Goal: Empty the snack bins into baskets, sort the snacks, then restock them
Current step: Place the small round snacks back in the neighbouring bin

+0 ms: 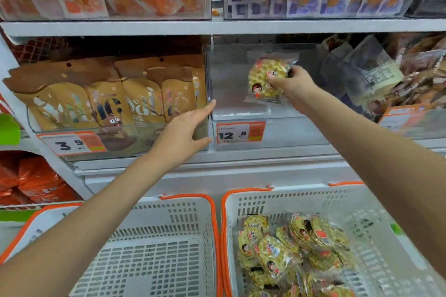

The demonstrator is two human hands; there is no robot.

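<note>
Right hand [293,87] pinching a single snack packet [268,79] inside a clear shelf bin [241,116].

The packet is a clear wrapper round a yellow, lattice-patterned disc with a cartoon figure and a white label; thumb and fingers clamp its right edge, holding it upright above the bin floor. The left hand [183,135] is spread, fingers straight, fingertips touching the bin's left front corner and holding nothing. The bin carries a price tag [240,132] reading 12.8. Below, the right basket [272,202] holds a heap of matching packets [289,248]; the left basket [169,229] stands touching it.
</note>
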